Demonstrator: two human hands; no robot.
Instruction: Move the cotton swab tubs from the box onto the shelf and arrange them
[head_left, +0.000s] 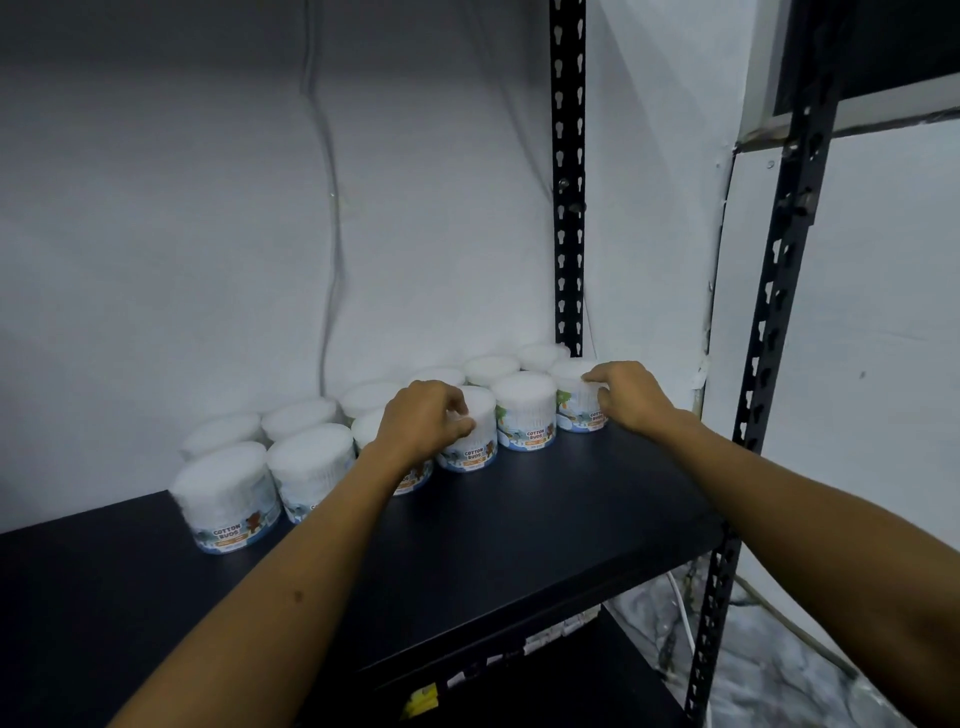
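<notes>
On the black shelf (545, 519) the cotton swab tubs (524, 410) stand in two rows against the wall, six in each as far as can be counted. Left hand (421, 415) grips a front-row tub (470, 441); right hand (626, 392) curls around the end tub (574, 400). No box is visible. Judgement: transfer largely done, alignment remains.

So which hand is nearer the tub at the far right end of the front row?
Right. The right hand rests on that end tub, fingers over its top and side. The left hand grips another front-row tub, two places to the left.
</notes>
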